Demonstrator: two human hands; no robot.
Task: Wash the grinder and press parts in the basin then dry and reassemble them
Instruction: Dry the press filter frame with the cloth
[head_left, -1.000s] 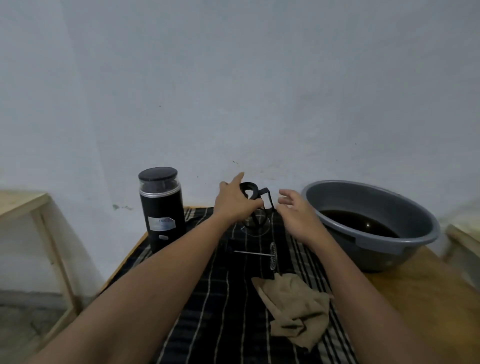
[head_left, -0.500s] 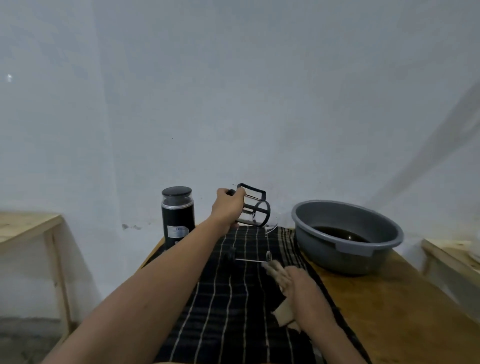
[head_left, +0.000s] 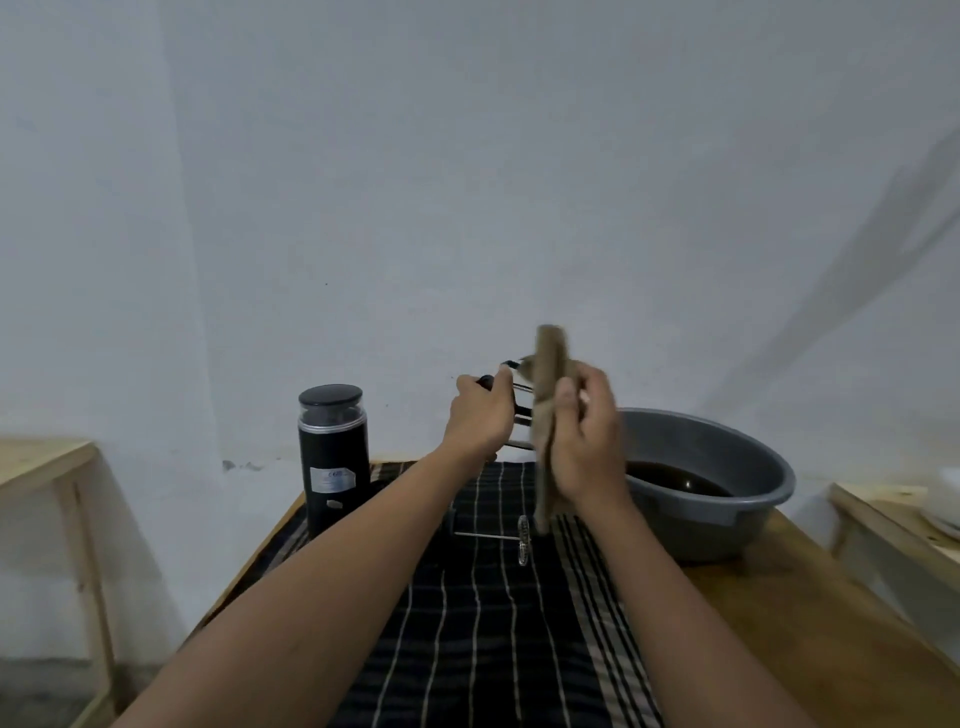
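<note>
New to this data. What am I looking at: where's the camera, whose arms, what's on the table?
No robot: these are a person's bare arms, filmed by one wide-angle camera worn on the head, looking forward and down. The left hand grips a black wire press frame; the right hand holds a crumpled tan cloth beside it. The wooden table carries a black white-striped cloth, on which a thin metal plunger rod lies flat and a black cylindrical grinder stands upright. At right sits a round grey plastic basin holding dark liquid.
</note>
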